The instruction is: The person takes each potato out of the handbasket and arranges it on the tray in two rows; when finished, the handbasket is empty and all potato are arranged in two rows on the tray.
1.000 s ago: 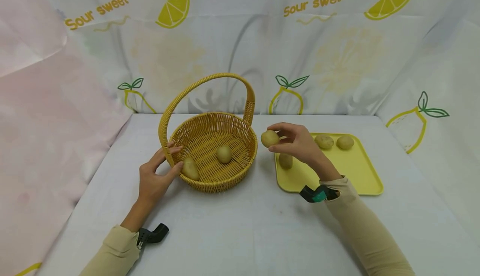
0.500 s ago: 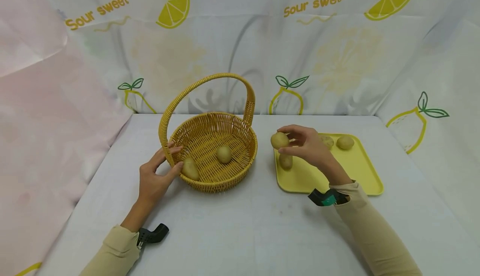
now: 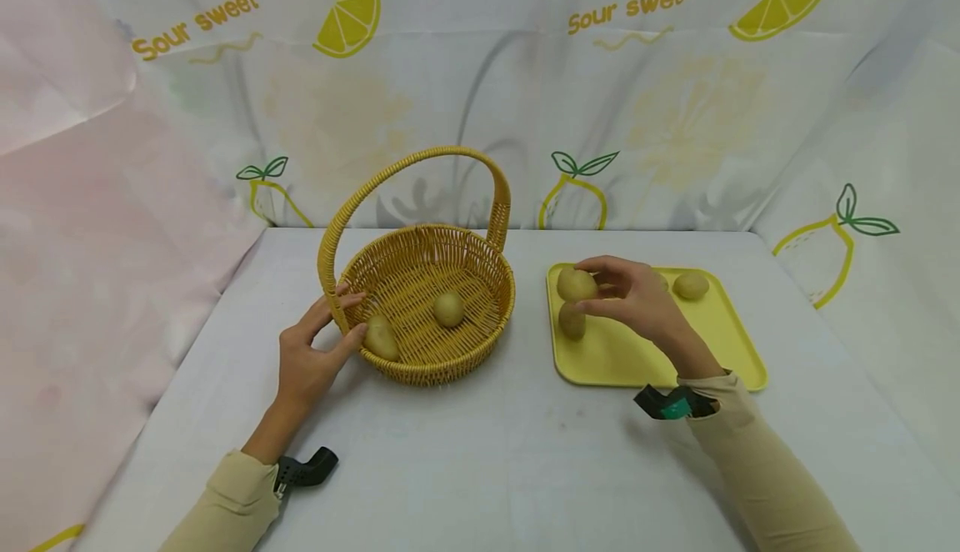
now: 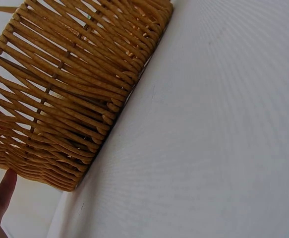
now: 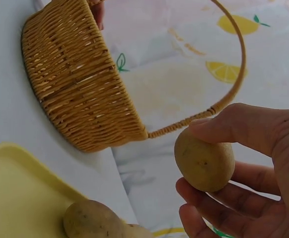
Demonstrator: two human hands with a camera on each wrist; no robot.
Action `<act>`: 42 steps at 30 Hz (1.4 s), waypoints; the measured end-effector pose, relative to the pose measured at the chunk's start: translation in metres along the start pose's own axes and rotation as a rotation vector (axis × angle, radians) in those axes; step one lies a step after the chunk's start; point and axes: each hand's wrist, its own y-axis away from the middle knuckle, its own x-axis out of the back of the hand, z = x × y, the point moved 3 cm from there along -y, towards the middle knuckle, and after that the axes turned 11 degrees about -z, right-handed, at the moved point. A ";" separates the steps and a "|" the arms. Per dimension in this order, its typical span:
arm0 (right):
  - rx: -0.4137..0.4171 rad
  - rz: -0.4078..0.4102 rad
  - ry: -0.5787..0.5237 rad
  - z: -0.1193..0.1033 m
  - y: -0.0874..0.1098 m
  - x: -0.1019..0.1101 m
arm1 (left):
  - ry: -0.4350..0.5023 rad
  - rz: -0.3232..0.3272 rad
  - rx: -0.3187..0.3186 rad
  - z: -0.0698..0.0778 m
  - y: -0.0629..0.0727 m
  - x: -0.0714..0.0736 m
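My left hand [image 3: 309, 358] grips the left side of a woven basket [image 3: 427, 375] at the foot of its tall handle, fingers over the rim. Inside the basket lie two potatoes, one potato [image 3: 448, 309] near the middle and another potato [image 3: 382, 338] beside my left thumb. My right hand [image 3: 636, 300] pinches a potato [image 5: 203, 161] between thumb and fingers, over the back left corner of a yellow tray [image 3: 660, 368]. Just in front of it on the tray is a potato [image 3: 572, 321]. Farther right sits another potato [image 3: 692, 286]; one more is mostly hidden behind my right hand.
The white-covered table [image 3: 480, 469] extends in front of the basket and tray, with a strip of it between them. A printed cloth backdrop [image 3: 480, 77] stands along the back and sides. The basket's handle [image 3: 420, 156] arches high over its bowl.
My right hand has moved right with the potato, from the gap beside the basket to over the tray. The left hand and basket stay in place.
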 end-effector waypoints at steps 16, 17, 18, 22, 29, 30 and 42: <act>-0.012 0.022 0.037 0.023 0.019 0.012 | -0.004 0.009 0.003 -0.001 0.001 0.000; -0.009 0.023 0.036 0.024 0.020 0.012 | -0.003 0.008 0.003 -0.002 0.001 -0.001; -0.007 0.025 0.034 0.025 0.021 0.012 | -0.002 0.007 0.003 -0.002 0.001 -0.001; 0.006 0.029 0.025 0.029 0.024 0.013 | -0.008 0.004 0.009 -0.001 0.000 -0.001; -0.032 0.034 0.054 0.039 0.031 0.014 | -0.016 0.003 0.024 -0.001 0.001 -0.001; -0.046 0.032 0.059 0.041 0.032 0.014 | -0.017 0.003 0.025 -0.001 0.001 -0.001; -0.098 0.043 0.124 0.058 0.035 0.015 | -0.014 -0.003 0.024 -0.001 0.001 0.000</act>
